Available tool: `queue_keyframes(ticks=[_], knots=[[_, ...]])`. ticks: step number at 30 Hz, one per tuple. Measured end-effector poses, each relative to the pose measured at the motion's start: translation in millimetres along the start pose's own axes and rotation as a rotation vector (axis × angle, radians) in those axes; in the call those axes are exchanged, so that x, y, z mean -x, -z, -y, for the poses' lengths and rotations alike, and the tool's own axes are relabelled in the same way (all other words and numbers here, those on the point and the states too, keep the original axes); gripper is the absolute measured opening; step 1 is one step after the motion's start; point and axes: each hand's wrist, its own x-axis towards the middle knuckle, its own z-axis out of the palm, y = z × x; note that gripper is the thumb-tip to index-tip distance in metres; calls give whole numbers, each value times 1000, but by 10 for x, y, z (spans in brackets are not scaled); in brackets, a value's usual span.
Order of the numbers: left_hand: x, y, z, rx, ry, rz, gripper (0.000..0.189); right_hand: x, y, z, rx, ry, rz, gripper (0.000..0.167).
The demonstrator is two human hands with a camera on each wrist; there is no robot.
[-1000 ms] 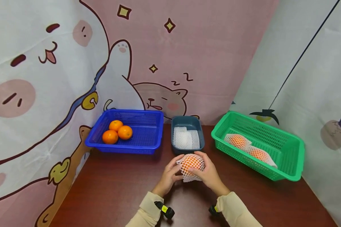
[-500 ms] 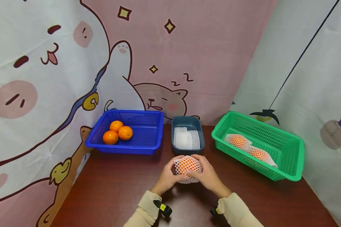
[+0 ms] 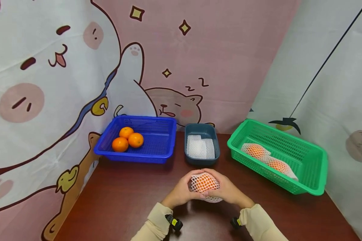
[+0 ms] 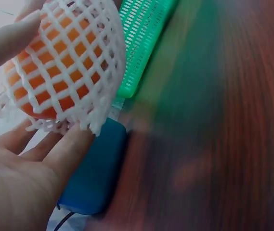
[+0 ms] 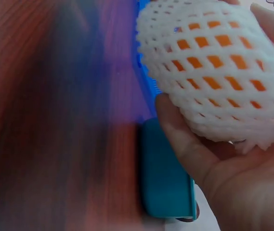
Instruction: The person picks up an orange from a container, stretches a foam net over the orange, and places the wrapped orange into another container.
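Note:
An orange in a white foam net point(image 3: 205, 182) is held between both hands above the table, in the middle of the head view. My left hand point(image 3: 182, 191) curls round its left side, thumb toward me. From the right, my right hand point(image 3: 229, 191) grips it the same way, and the two thumbs come close together in front. In the left wrist view the netted orange point(image 4: 59, 67) shows its skin through the mesh. The right wrist view shows the foam net point(image 5: 214, 72) covering the fruit, its loose end lying by the palm.
A blue basket point(image 3: 157, 158) with three bare oranges point(image 3: 136, 140) stands at the back left. Behind the hands sits a dark teal bin point(image 3: 202, 162) with white foam nets point(image 3: 197, 149). At right, a green basket point(image 3: 312, 167) contains two netted oranges point(image 3: 256, 151).
Both hands have closed further round the netted orange, thumbs drawing nearer each other. The hands and fruit have shifted slightly toward me. The baskets' contents look the same.

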Motion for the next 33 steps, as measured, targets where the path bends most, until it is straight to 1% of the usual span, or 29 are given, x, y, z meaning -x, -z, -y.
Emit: queue_keyframes(ticks=[2,4,9,13,15,16,19,22,24,27,30,33], knots=[[-8,-1,-21,-47,-26,-15,73,19,-11,-20,10,12,-33,70],[-12,15,-38,-64,-46,-27,70,36,-19,-42,15,9,-59,69],[-22,116,-78,-141,-95,-57,57,59,-31,-93,0,-25,-91,68],[-44,245,-65,-172,-116,-138,47,66,-35,-118,3,-50,-110,69],[-64,330,4,-180,-118,-187,43,73,-38,-130,18,-61,-122,69],[-77,379,41,-201,-118,-214,42,77,-41,-138,23,-65,-127,70],[-106,535,134,-287,-130,-277,37,95,-58,-176,53,-70,-132,70],[-111,695,166,-384,-153,-299,34,118,-78,-214,78,-83,-124,71],[-103,791,170,-475,-178,-305,33,136,-87,-233,91,-87,-118,72],[-86,916,183,-655,-204,-322,32,163,-91,-251,92,-88,-121,73],[-66,1015,198,-815,-197,-330,32,195,-94,-260,81,-90,-126,72],[-49,1085,219,-914,-172,-315,32,240,-108,-259,70,-111,-125,71]])
